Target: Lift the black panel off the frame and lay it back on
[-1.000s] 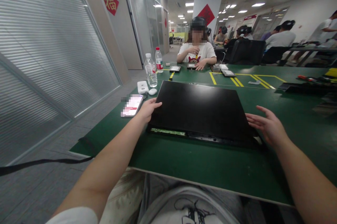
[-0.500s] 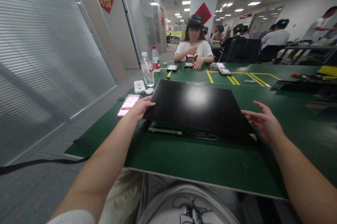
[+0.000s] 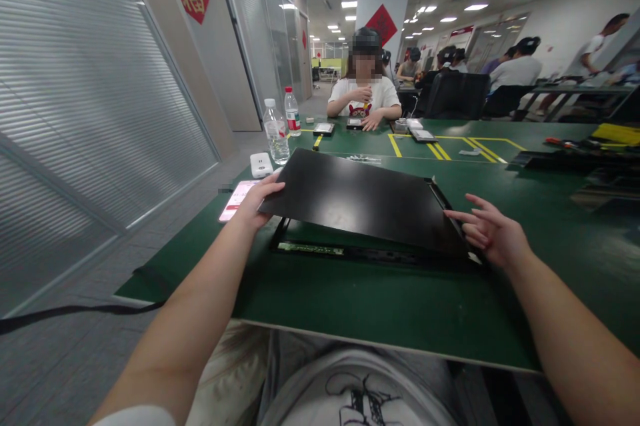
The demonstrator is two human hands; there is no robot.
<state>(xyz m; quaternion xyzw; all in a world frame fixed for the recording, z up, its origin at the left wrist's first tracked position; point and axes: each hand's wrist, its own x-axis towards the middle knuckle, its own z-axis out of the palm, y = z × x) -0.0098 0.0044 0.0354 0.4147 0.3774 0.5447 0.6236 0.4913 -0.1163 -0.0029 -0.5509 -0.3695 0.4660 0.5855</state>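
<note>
A glossy black display panel is tilted, its left side raised above a black frame that lies on the green table. My left hand is closed on the panel's left edge, thumb on top. My right hand is beside the panel's right edge with its fingers apart; the index fingertip touches or nearly touches that edge. Along the frame's near left side shows a green circuit strip. The panel hides most of the frame's inside.
A phone, a white case and two bottles, one a clear water bottle, stand to the left. Across the table a person sits with small drive-like boxes. Dark parts and tools lie at the right.
The panel has shifted left and its left side is higher, so more of the frame shows at the near and right sides. My right hand has moved slightly left with it.
</note>
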